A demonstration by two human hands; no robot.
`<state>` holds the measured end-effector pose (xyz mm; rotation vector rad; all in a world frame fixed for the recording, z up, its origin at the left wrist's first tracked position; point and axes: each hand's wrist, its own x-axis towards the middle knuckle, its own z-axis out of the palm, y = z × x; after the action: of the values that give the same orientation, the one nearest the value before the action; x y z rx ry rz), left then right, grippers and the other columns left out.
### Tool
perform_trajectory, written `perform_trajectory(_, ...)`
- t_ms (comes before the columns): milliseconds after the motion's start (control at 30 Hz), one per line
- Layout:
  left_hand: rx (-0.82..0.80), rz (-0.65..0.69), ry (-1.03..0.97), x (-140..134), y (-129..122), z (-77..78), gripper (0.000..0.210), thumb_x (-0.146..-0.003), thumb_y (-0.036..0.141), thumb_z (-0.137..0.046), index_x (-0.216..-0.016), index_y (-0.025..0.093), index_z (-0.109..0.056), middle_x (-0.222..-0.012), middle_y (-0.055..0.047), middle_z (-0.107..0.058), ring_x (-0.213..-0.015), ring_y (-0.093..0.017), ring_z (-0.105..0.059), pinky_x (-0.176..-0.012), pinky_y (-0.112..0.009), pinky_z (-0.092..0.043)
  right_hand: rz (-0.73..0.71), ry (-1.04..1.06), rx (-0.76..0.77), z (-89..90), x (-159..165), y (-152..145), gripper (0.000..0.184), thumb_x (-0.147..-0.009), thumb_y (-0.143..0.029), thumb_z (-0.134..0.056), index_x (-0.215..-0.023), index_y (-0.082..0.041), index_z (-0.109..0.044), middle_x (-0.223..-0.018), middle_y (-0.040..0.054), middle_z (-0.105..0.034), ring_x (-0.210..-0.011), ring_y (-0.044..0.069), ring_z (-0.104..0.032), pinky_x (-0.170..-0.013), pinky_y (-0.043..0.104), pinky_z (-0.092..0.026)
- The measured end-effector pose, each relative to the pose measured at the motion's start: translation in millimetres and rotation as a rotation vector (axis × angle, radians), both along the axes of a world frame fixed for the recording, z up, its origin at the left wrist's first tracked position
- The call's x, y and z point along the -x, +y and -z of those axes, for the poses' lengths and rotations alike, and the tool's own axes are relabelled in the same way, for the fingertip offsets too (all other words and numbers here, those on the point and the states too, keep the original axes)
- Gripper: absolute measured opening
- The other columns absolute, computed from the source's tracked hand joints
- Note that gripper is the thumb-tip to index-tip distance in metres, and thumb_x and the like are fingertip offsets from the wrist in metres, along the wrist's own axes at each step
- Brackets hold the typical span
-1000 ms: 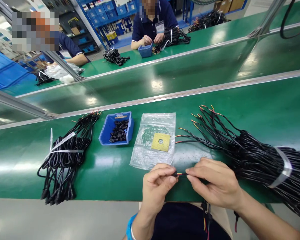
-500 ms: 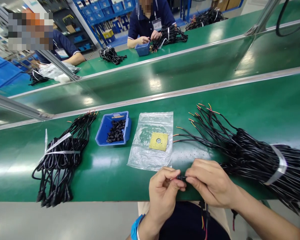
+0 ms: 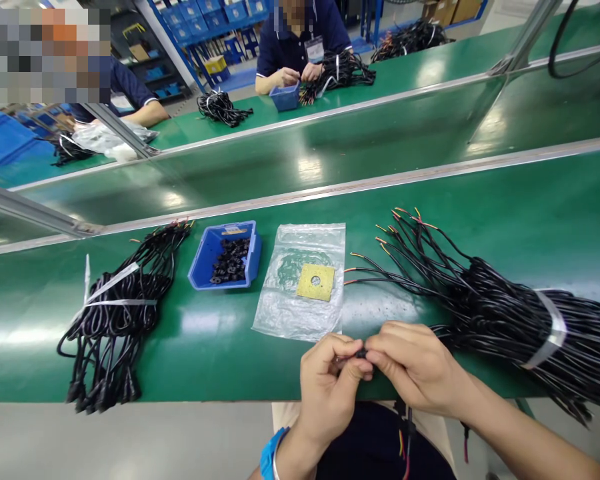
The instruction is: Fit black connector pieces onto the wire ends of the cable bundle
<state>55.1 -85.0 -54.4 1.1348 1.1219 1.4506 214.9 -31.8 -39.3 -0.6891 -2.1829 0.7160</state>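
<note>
Over the near table edge, my left hand (image 3: 330, 390) pinches a small black part (image 3: 361, 353) between thumb and forefinger. My right hand (image 3: 415, 363) is closed against it from the other side, its fingertips on the black cable, which they mostly hide. The two hands nearly touch. Below my right hand, cable ends with red and yellow wires (image 3: 403, 440) hang in front of my lap. Right of my hands lies a large tied bundle of black cables (image 3: 500, 313), its stripped ends pointing left.
A blue bin (image 3: 255, 257) of small black parts (image 3: 231, 260) stands left of a clear plastic bag (image 3: 275, 307) with a yellow sponge (image 3: 307, 290) on it. Another tied cable bundle (image 3: 125, 300) lies farther left. Across the metal rail (image 3: 260, 200), two people sit at another green table.
My right hand has moved left, closing the gap to my left hand. The cable length and red wire tip seen between them before are now covered by fingers.
</note>
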Motion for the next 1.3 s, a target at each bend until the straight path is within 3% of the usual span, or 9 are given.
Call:
perform_trajectory(100,0.062,-0.022,-0.09,-2.1,-0.7,-0.9,0.006,-0.084,0.017,-0.071,-0.09,0.017,-0.07,-0.074,0.001,-0.062,-0.054,-0.009,-0.066,-0.052,-0.018,-0.055,0.071,0.037,0.035,0.2,-0.2,0.0,0.008,-0.094,-0.014,-0.052,-0.094,-0.017,-0.06,-0.072,0.0009,-0.06,-0.062,0.012,-0.051,-0.06,0.025,-0.04)
perform_trajectory(167,0.065,-0.023,-0.091,-2.6,-1.0,-0.7,0.006,-0.085,0.017,-0.071,-0.09,0.016,-0.07,-0.075,0.001,-0.062,-0.055,-0.009,-0.066,-0.053,-0.018,-0.056,0.06,0.049,0.032,0.2,-0.2,0.4,0.011,-0.093,-0.012,-0.051,-0.091,-0.017,-0.06,-0.07,0.0008,-0.06,-0.061,0.012,-0.05,-0.059,0.025,-0.04)
perform_trajectory(367,0.013,0.02,-0.026,2.4,0.7,-0.3,0.013,-0.083,0.011,-0.071,-0.092,0.02,-0.075,-0.079,-0.001,-0.064,-0.055,-0.009,-0.065,-0.053,-0.019,-0.056,-0.009,0.017,-0.003,0.8,0.4,-2.3,0.021,-0.093,-0.01,-0.045,-0.077,-0.018,-0.055,-0.063,-0.0003,-0.053,-0.057,0.012,-0.042,-0.056,0.028,-0.032)
perform_trajectory(500,-0.012,0.073,0.031,6.3,1.2,-0.1,0.015,-0.082,0.01,-0.071,-0.092,0.02,-0.076,-0.077,-0.001,-0.065,-0.055,-0.01,-0.065,-0.052,-0.02,-0.056,-0.024,0.02,0.001,0.4,-0.2,-5.5,0.02,-0.093,-0.009,-0.044,-0.077,-0.018,-0.053,-0.064,-0.001,-0.051,-0.057,0.012,-0.039,-0.056,0.028,-0.03)
perform_trajectory(900,-0.098,0.038,0.289,6.2,-1.6,1.1,0.015,-0.081,0.008,-0.07,-0.089,0.02,-0.074,-0.075,-0.002,-0.071,-0.063,-0.015,-0.066,-0.06,-0.025,-0.054,0.019,-0.04,-0.028,-0.2,-0.6,-5.0,0.027,-0.094,-0.01,-0.04,-0.069,-0.019,-0.046,-0.06,-0.0029,-0.04,-0.055,0.012,-0.036,-0.053,0.028,-0.027)
perform_trajectory(1167,0.021,0.068,0.147,1.9,-2.2,-0.7,0.006,-0.082,0.014,-0.071,-0.086,0.017,-0.073,-0.075,-0.003,-0.069,-0.057,-0.014,-0.066,-0.054,-0.023,-0.055,0.015,-0.044,-0.008,0.0,-0.7,-2.4,0.03,-0.095,-0.014,-0.041,-0.068,-0.019,-0.053,-0.058,-0.0016,-0.047,-0.054,0.012,-0.042,-0.053,0.027,-0.033)
perform_trajectory(1300,0.166,0.027,-0.076,0.8,-1.5,-1.7,0.008,-0.082,0.02,-0.073,-0.087,0.015,-0.07,-0.069,0.0,-0.065,-0.053,-0.012,-0.067,-0.052,-0.021,-0.057,0.071,0.038,-0.001,1.6,-1.7,-1.5,0.012,-0.093,-0.015,-0.049,-0.091,-0.018,-0.061,-0.071,0.0016,-0.062,-0.062,0.013,-0.053,-0.061,0.027,-0.043)
